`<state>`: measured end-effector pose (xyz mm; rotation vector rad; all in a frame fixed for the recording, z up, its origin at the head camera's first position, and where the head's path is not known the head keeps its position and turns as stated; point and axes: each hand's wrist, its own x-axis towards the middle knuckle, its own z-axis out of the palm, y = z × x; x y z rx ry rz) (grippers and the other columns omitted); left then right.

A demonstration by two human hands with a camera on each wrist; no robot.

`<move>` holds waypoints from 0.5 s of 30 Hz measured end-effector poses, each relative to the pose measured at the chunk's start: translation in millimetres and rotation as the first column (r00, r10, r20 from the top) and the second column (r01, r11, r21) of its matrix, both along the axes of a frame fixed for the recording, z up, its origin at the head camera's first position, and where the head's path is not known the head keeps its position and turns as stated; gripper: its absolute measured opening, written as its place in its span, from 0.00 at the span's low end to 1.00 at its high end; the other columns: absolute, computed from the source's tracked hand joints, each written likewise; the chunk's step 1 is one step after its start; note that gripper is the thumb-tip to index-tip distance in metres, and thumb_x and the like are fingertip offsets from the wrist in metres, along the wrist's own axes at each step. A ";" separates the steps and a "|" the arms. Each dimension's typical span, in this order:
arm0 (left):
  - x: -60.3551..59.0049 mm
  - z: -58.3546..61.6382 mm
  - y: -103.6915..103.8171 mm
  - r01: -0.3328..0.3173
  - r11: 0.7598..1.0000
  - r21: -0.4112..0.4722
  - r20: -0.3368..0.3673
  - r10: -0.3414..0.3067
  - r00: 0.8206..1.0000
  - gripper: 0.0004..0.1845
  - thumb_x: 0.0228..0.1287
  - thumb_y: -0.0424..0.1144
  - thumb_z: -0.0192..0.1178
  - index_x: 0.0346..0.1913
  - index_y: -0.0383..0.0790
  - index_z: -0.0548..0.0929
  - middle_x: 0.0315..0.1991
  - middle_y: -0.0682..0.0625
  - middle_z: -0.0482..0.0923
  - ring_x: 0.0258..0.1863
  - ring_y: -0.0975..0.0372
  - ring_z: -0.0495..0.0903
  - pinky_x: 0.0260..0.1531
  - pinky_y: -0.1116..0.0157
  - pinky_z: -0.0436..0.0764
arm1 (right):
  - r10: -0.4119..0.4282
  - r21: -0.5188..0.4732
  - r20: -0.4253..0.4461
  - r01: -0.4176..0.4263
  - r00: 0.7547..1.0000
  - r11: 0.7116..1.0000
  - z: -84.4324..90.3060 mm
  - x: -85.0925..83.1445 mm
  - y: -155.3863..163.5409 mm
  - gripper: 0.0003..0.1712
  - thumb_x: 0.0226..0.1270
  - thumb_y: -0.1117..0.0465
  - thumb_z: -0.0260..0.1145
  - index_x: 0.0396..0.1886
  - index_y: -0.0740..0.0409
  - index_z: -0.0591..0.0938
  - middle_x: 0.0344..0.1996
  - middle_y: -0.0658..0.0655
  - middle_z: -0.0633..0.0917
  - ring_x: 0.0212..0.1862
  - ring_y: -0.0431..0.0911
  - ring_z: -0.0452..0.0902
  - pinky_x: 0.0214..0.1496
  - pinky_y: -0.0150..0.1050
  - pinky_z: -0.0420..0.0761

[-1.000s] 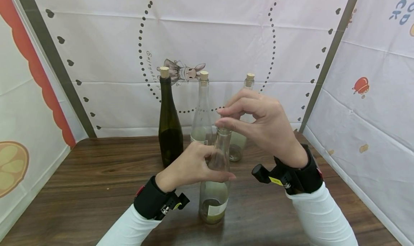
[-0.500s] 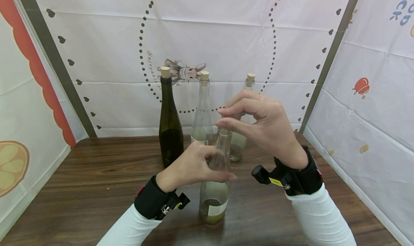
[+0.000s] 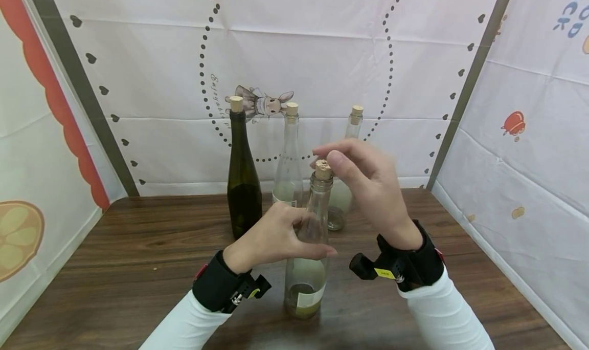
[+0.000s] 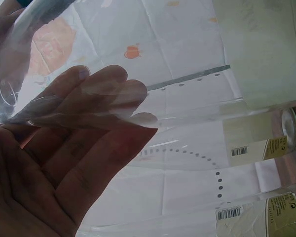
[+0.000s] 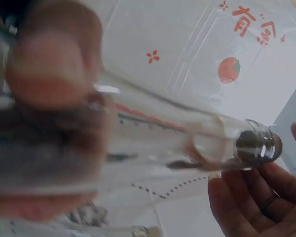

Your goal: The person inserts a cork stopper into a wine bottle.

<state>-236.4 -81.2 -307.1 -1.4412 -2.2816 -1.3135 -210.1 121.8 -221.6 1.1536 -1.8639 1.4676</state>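
Nearest me, a clear glass bottle (image 3: 305, 278) with a pale label stands upright on the table. My left hand (image 3: 271, 236) grips it around its middle, fingers behind and thumb in front. A cork (image 3: 323, 170) sits in its mouth, the upper part sticking out. Right beside the cork is my right hand (image 3: 375, 186), fingers loosely bent behind it and thumb raised off it. The right wrist view shows the thumb apart from the cork, with the fingers (image 5: 251, 197) close to the bottle's neck. In the left wrist view, the left fingers (image 4: 108, 89) show through the glass.
Behind stand three corked bottles: a dark green one (image 3: 244, 196) at left, a clear one (image 3: 287, 171) in the middle, and another clear one (image 3: 339, 206) at right, partly behind my right hand. The wooden table (image 3: 138, 268) ends at printed white cloth walls (image 3: 303, 48).
My right hand has loosened its pinch over the bottle mouth and moved slightly down and right, bringing the cork into sight. The left hand and bottle have stayed in place.
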 end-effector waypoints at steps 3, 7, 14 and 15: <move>0.1 0.1 -0.1 -0.012 1.000 -0.006 0.004 0.012 1.000 0.13 0.58 0.46 0.82 0.38 0.44 0.89 0.26 0.64 0.84 0.24 0.70 0.82 0.24 0.66 0.82 | 0.064 -0.016 0.126 -0.063 0.990 0.998 -5.4 2.2 -4.6 0.22 0.85 0.58 0.50 0.58 0.71 0.83 0.42 0.60 0.89 0.47 0.54 0.87 0.52 0.46 0.85; 0.4 0.4 -0.1 -0.024 1.000 -0.016 0.019 0.024 1.000 0.12 0.57 0.46 0.82 0.36 0.45 0.89 0.24 0.63 0.82 0.22 0.69 0.78 0.22 0.68 0.78 | 0.241 -0.081 0.258 -0.228 0.935 0.970 -13.3 2.1 -10.5 0.28 0.88 0.54 0.42 0.59 0.72 0.80 0.41 0.61 0.87 0.44 0.55 0.88 0.53 0.51 0.86; -0.6 -2.1 -0.1 -0.004 0.999 0.032 -0.042 0.006 0.999 0.23 0.54 0.42 0.84 0.52 0.43 0.87 0.37 0.57 0.87 0.35 0.66 0.83 0.34 0.64 0.85 | 0.435 -0.196 0.386 -0.389 0.813 0.900 -23.8 -1.7 -17.5 0.30 0.89 0.41 0.42 0.52 0.53 0.85 0.38 0.55 0.88 0.42 0.48 0.86 0.53 0.47 0.83; -0.3 -2.9 -0.4 0.001 1.000 0.032 -0.054 0.001 0.999 0.32 0.54 0.42 0.84 0.62 0.41 0.82 0.40 0.55 0.87 0.38 0.67 0.84 0.37 0.63 0.87 | 0.441 -0.202 0.390 -0.392 0.808 0.897 -24.6 -1.6 -18.5 0.30 0.88 0.40 0.42 0.50 0.52 0.85 0.37 0.54 0.88 0.42 0.47 0.86 0.52 0.47 0.83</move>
